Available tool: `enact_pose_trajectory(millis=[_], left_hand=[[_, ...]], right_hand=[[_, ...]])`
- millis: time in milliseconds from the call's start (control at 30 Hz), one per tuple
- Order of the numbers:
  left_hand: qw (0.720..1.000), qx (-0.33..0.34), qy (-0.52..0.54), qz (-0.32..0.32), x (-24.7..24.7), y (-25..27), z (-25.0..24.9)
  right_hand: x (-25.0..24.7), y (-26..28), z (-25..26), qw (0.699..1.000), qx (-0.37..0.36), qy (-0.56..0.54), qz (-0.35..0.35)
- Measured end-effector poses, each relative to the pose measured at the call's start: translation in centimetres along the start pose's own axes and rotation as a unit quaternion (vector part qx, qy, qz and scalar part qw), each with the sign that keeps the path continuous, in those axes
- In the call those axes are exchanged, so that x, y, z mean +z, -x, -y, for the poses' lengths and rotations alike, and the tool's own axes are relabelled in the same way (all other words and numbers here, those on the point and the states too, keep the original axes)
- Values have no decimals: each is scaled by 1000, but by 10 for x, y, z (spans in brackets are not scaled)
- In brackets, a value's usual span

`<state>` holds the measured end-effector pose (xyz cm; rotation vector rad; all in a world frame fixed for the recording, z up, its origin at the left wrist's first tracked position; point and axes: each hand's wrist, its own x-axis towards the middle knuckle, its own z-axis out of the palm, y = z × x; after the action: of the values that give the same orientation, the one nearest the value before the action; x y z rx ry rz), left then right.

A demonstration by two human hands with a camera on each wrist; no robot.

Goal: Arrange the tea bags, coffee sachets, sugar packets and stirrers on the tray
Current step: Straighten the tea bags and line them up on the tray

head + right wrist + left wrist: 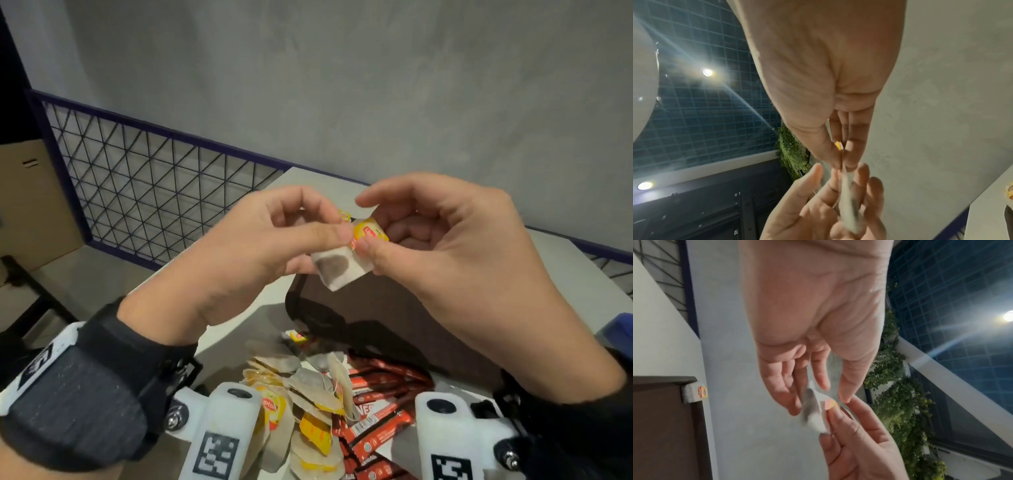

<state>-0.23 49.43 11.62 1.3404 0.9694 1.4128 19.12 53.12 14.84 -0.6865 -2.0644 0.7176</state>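
I have one tea bag (339, 269) pinched between both hands, lifted well clear of the tabletop (239, 329). My left hand (250, 253) grasps it from the left, thumb on the near face and fingers behind. My right hand (442, 246) pinches the right edge where the yellow tag (370, 230) sits, thumb pressing the paper near the tag. A second small yellow tag (344, 215) shows just above my left thumb (I cannot tell whether it belongs to this bag or its string).

The bag hangs tilted, its long axis running from upper right at the tag down to its lower left corner. The dark brown tray (387, 318) lies directly below and a little nearer than the bag, so I judge the coming move to be a straight lowering towards me. Both hands are about equally close to the tray; the right one holds the tag end, so I would lead with it.

The loose pile of tea bags (308, 394) lies on the tabletop just near of the tray, with red coffee sachets (380, 404) touching it on the right. In the left wrist view one tea bag (694, 392) is perched on the tray's corner.
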Motion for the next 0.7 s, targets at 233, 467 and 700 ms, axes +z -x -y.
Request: enact_pose_trajectory(millis=[233,467,700], left_hand=[[998,-52,-44,4,1,0,2],[998,-40,-50,-29,0,-1,0],[994,-5,-19,-106,-9,-6,0]], right_hand=[[2,2,5,995,-1,71,67],[0,11,7,996,42,73,30],[13,41,3,934,205,184,226]])
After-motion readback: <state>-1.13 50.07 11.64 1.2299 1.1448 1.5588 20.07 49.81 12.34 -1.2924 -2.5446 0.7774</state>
